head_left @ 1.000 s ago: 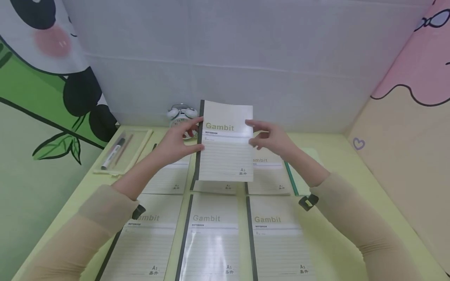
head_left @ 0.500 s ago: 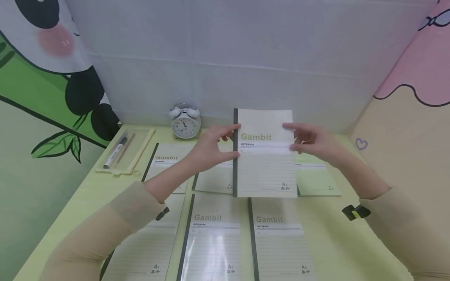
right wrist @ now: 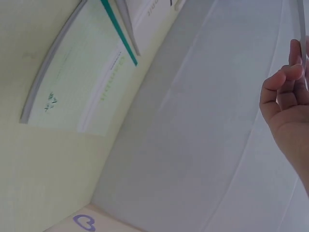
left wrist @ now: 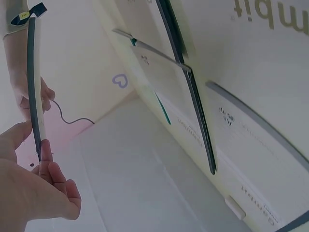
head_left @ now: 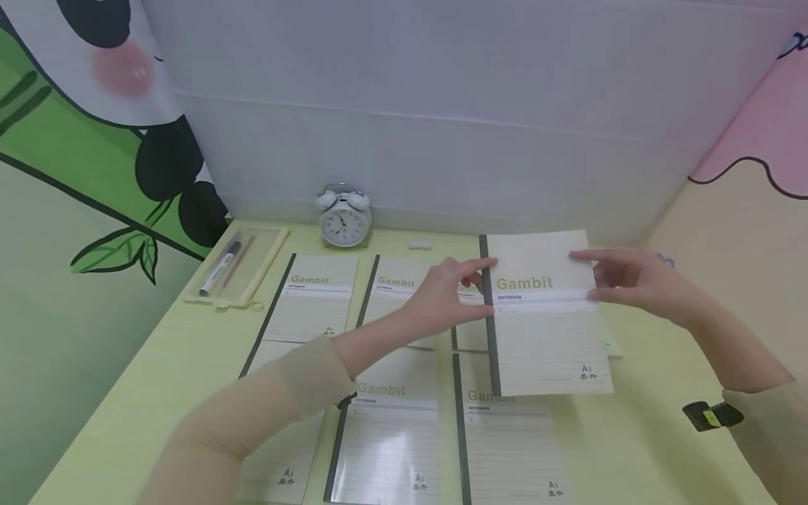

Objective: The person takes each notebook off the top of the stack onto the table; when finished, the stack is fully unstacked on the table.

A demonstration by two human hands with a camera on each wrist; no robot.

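Both my hands hold up a cream "Gambit" notebook (head_left: pixel 549 344) with a dark spine, raised over the table's right part. My left hand (head_left: pixel 438 298) pinches the spine edge between thumb and fingers. At the opposite edge, my right hand (head_left: pixel 640 284) grips with thumb and fingers. Beneath it lies a pale green notebook (right wrist: pixel 82 77) with a green spine, mostly hidden in the head view but plain in the right wrist view. Similar cream notebooks lie in two rows, among them a front-right notebook (head_left: pixel 511 456) and a back-left notebook (head_left: pixel 309 301).
At the back stands a white twin-bell alarm clock (head_left: pixel 344 226), with a small white eraser (head_left: pixel 419 245) to its right. A mesh pouch (head_left: pixel 261 270) holding a marker (head_left: pixel 221 268) and a thin pencil-like stick lies back left. Walls border the table's back and sides.
Both hands have carried the notebook rightward and lower, from over the back middle notebooks to over the green one. The alarm clock and eraser have come into full sight.
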